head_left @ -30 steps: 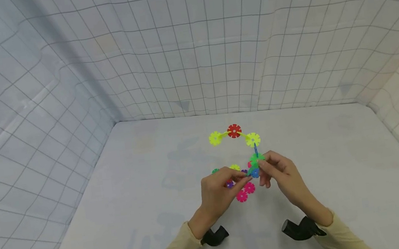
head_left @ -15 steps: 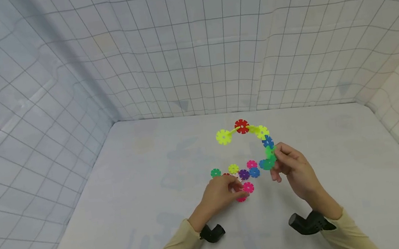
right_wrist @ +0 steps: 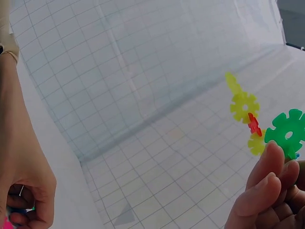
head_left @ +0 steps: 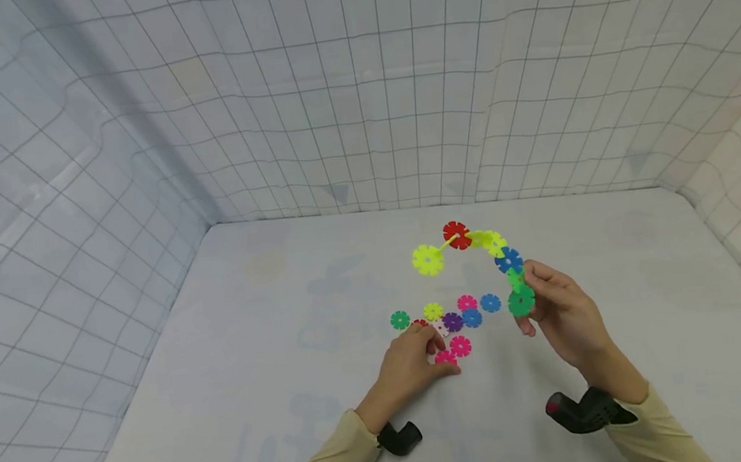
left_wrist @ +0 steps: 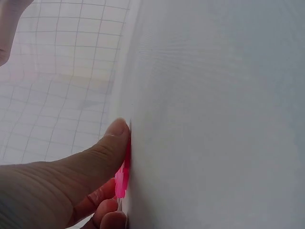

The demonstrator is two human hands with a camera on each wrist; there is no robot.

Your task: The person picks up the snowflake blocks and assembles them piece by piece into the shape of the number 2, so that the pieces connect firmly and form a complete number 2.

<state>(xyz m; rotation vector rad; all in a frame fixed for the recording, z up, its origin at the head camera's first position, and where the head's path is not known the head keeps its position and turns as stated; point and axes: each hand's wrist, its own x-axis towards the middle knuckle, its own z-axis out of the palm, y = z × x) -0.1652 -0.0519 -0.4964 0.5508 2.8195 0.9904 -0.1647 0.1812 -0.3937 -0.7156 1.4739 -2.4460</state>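
Observation:
In the head view my right hand (head_left: 568, 315) pinches the lower end of a curved chain of interlocking snowflake discs (head_left: 509, 260). A green snowflake disc (right_wrist: 289, 134) at that end sits at the thumb and fingertips in the right wrist view. Yellow, red and blue discs arc up and leftward from it, raised over the table. My left hand (head_left: 408, 368) is low among loose discs, thumb and fingers apart. Between them lies a pink snowflake disc (head_left: 445, 360). The left wrist view has the thumb beside pink plastic (left_wrist: 122, 181) at the table surface; the fingertips are partly hidden.
Loose discs lie around the left hand: a green disc (head_left: 400, 320), a yellow disc (head_left: 432, 311), a purple disc (head_left: 452, 321), and several blue and pink ones. White grid-patterned sheets (head_left: 357, 110) wall the table (head_left: 272, 333) at back and sides.
The left hand has left the chain and moved down and left to the loose discs, its thumb and fingers spreading. The right hand has carried the chain rightward, turning its green end disc toward the head camera.

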